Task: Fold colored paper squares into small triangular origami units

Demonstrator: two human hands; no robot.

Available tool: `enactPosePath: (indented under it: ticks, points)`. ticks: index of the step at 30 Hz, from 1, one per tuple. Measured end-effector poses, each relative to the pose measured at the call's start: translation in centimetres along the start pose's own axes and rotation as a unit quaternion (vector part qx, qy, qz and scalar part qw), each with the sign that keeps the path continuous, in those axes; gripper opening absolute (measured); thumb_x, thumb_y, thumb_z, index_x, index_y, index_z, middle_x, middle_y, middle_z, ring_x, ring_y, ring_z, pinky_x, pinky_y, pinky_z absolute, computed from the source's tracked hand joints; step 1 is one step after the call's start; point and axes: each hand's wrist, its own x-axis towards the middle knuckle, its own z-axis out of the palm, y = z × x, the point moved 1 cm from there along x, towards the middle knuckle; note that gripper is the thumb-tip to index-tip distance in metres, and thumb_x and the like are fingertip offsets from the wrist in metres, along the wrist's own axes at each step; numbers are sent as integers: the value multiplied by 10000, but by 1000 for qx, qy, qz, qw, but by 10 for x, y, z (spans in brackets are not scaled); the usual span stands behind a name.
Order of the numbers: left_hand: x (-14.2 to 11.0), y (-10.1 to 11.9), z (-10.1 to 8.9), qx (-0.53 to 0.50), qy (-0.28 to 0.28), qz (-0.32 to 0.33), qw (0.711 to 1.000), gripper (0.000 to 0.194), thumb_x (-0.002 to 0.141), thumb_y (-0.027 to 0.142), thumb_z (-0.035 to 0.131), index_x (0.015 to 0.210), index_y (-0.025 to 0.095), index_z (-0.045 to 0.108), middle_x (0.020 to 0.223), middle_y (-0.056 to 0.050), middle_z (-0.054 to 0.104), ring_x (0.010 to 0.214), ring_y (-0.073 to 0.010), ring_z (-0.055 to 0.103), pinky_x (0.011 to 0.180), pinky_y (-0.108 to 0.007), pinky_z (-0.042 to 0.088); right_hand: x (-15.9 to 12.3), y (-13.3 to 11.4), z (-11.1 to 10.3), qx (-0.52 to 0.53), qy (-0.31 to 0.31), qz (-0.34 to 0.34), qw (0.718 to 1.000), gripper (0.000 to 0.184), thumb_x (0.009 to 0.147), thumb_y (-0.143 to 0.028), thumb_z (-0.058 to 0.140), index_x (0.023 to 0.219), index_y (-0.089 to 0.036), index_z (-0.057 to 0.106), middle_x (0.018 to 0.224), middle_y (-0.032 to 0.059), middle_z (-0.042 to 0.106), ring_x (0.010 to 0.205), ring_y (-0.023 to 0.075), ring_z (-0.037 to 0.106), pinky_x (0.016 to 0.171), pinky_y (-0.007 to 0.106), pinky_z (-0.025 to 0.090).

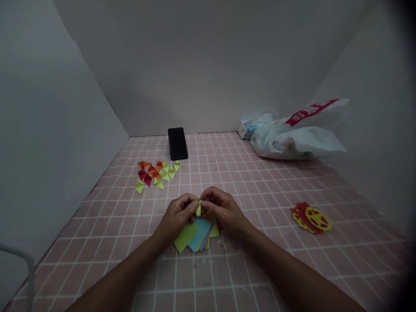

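My left hand and my right hand meet at the middle of the pink checked table. Both pinch a small yellow-green folded paper piece between their fingertips. Just under the hands lies a small stack of paper squares in yellow-green, blue and purple. Further back on the left sits a cluster of folded paper triangles in orange, red and yellow-green.
A black phone lies flat near the back wall. A white plastic bag with a red stripe rests at the back right, beside a small box. A red and yellow paper cut-out lies at the right. Grey walls enclose three sides.
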Motion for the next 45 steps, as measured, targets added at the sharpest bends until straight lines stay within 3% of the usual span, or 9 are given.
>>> enactPosePath:
  ticks: [14,17,20,24,30,36,45]
  points:
    - [2,2,0,-36,-6,-27,999,252,772,385,651,706,149,593,598,29,508,513,-79,415,513,-205,320,1,2,-2,-26,2,16,1000,201,833,-368,603,777,-188,536,622,-17,573,560,111,518,541,235,394]
    - [1,3,1,-52,29,-7,998,207,776,342,651,705,149,623,681,9,540,609,-100,467,585,-213,363,-1,1,1,-40,5,7,999,208,843,-389,593,808,-190,543,645,-20,550,575,110,497,546,235,384]
    - [-1,3,4,-95,82,19,992,150,761,292,664,697,158,637,776,5,540,721,-116,496,664,-214,391,-3,2,4,-122,17,-13,992,201,781,-352,674,770,-184,564,663,-21,507,605,110,451,552,232,356]
    - [-2,2,9,-137,101,-11,985,163,761,291,663,683,162,601,666,36,495,610,-90,428,591,-203,353,-4,5,7,-188,8,-22,982,204,819,-321,611,683,-177,559,653,-9,472,615,117,410,548,235,336]
    - [-3,2,6,-67,114,-11,991,200,733,315,685,667,154,585,622,33,520,593,-96,436,574,-207,349,-6,6,6,-200,6,-18,980,263,827,-343,594,634,-181,516,611,-14,433,586,115,382,513,228,307]
    - [-4,4,6,-70,106,-35,991,232,767,349,644,663,169,541,556,55,450,512,-80,374,514,-201,314,-8,2,8,-158,-8,5,987,292,835,-393,581,644,-183,513,577,-21,430,548,109,372,494,228,294]
    - [-5,4,6,-9,111,0,994,253,801,357,610,655,173,518,566,50,449,531,-91,396,511,-208,321,-9,2,11,-183,8,-7,983,287,841,-360,562,624,-186,492,574,-24,413,550,110,364,501,237,285]
